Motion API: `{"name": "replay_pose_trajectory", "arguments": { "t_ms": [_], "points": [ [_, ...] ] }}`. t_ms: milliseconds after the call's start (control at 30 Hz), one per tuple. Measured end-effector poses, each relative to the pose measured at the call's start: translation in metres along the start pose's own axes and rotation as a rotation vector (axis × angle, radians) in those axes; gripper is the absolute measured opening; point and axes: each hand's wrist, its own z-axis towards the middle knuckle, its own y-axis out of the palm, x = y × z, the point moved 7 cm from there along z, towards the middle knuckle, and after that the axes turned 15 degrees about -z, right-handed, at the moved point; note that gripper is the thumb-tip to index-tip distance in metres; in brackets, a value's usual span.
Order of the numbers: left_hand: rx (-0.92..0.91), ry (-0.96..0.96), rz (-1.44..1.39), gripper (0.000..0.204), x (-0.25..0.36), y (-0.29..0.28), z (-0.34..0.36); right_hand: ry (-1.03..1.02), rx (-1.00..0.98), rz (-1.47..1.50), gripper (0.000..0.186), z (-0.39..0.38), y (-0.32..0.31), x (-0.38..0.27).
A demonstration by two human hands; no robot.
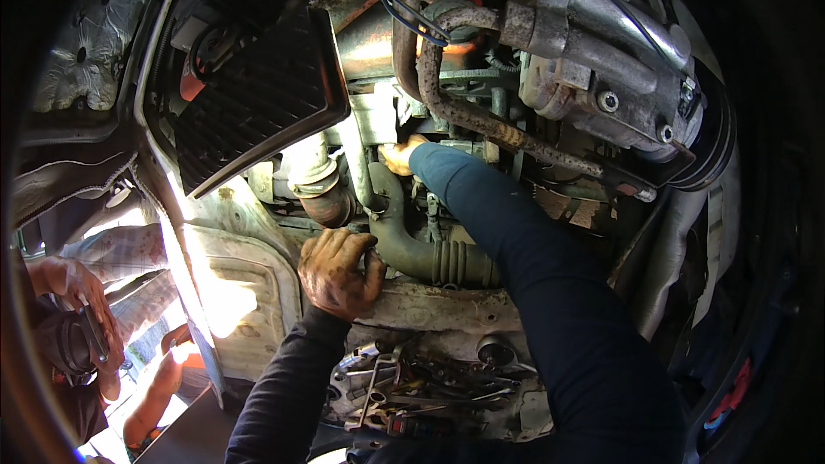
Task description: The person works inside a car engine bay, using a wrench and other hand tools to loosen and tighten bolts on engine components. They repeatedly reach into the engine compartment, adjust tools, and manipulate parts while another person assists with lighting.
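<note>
My left hand [338,271], stained with dark grease, is closed with its knuckles up at the edge of the engine bay, beside a ribbed dark hose [414,249]. Whatever lies under its fingers is hidden. Deep among the engine parts is my right hand [402,155], near a pale metal part [374,118] and the upper end of a bent hose. Its fingers are mostly out of sight, so their grip does not show. A wide pipe joint [316,180] sits just beyond my left hand.
Rusty bent metal pipes [481,125] and a large metal housing [593,51] crowd the upper right. A black slatted cover [258,103] juts in at upper left. Many loose tools [430,391] lie close to me. A co-worker's hands [90,318] show at far left.
</note>
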Motion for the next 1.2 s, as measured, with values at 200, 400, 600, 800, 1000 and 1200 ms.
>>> {"name": "replay_pose_trajectory", "arguments": {
  "t_ms": [200,400,600,800,1000,1200],
  "points": [
    [0.019,0.002,-0.024,0.023,0.003,-0.001,0.002,-0.022,-0.103,0.253,0.041,-0.006,-0.001,0.004],
    [0.007,0.003,0.000,0.026,0.002,0.000,0.002,0.118,0.041,0.196,0.036,0.033,-0.001,-0.009],
    [-0.010,-0.005,0.010,0.027,0.001,0.000,0.001,0.096,0.083,-0.019,0.037,0.073,0.008,-0.038],
    [0.005,0.011,0.025,0.028,0.002,-0.002,0.001,0.473,-0.036,1.261,0.031,0.029,0.025,-0.001],
    [0.059,0.033,0.010,0.024,0.003,-0.003,-0.001,1.057,-0.005,1.948,0.028,-0.078,0.019,0.023],
    [0.034,-0.020,0.085,0.022,0.000,0.003,-0.007,1.336,0.067,2.124,0.032,-0.196,-0.028,0.046]
  ]
}}
